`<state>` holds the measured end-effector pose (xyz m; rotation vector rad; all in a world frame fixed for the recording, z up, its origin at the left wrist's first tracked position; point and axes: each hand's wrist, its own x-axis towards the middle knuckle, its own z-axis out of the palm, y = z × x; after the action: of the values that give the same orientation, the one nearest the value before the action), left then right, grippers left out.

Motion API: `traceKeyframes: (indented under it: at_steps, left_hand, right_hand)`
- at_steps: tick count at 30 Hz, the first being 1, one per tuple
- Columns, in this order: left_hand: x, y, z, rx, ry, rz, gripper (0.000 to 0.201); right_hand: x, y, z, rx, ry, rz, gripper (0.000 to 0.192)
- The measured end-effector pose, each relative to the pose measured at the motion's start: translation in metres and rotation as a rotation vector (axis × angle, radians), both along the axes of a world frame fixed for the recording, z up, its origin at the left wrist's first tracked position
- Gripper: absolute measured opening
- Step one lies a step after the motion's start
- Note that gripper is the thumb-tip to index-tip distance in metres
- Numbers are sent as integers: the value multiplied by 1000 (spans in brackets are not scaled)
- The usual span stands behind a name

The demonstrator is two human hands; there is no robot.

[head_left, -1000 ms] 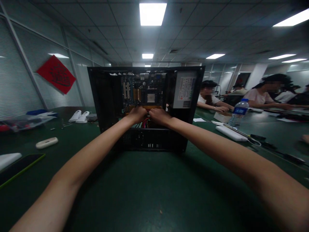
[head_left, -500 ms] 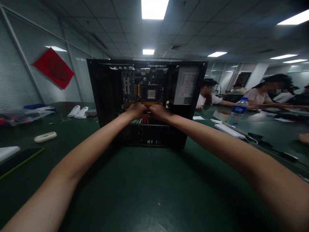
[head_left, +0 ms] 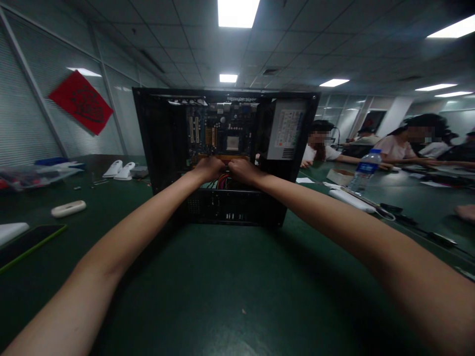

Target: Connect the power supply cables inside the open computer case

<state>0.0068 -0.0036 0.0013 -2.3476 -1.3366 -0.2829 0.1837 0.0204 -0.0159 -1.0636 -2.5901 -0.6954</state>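
Note:
An open black computer case (head_left: 158, 128) stands on the green table, its inside facing me. My left hand (head_left: 210, 169) and my right hand (head_left: 243, 171) reach in side by side at the lower edge of the motherboard (head_left: 218, 121). Both have curled fingers, pressed along an orange-brown strip (head_left: 224, 160) that looks like a memory slot or module. My fingertips, and whatever they pinch, are hidden. Coloured cables (head_left: 223, 182) hang just below my hands. Above them sits a square silver processor (head_left: 232, 143). A grey power supply (head_left: 285, 131) fills the case's upper right.
On the left lie a phone (head_left: 31, 244), a whitish oval object (head_left: 69, 208), white devices (head_left: 124, 170) and a clear plastic bag (head_left: 35, 177). To the right are a water bottle (head_left: 365, 172), a small box (head_left: 340, 176) and a white bar (head_left: 352, 200) with cables. Several people sit beyond.
The view has shifted very slightly. Both hands stay at the same strip inside the case, and nothing has visibly been taken or let go.

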Motion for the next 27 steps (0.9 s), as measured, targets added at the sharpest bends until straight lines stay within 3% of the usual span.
traceKeyframes:
  at_steps: [7,14,18,21,24,27]
  left_hand:
    - [-3,-8,-1,57,-38,-74,30]
    - [-6,-22,2,98,31,-251,25]
    - [-6,-21,-1,102,66,-273,20]
    - [-8,-22,-3,123,-41,-293,21]
    - [-12,-25,-3,128,-183,-389,23]
    - [-14,-28,-1,136,-195,-488,26]
  right_hand:
    - [-1,-1,0,42,11,-47,28]
    - [1,-13,0,48,63,-6,24]
    - [6,-15,-2,10,171,214,21]
    - [7,-15,-1,-22,328,417,20]
    - [7,-18,2,41,489,581,24]
    - [7,-24,5,140,546,688,28]
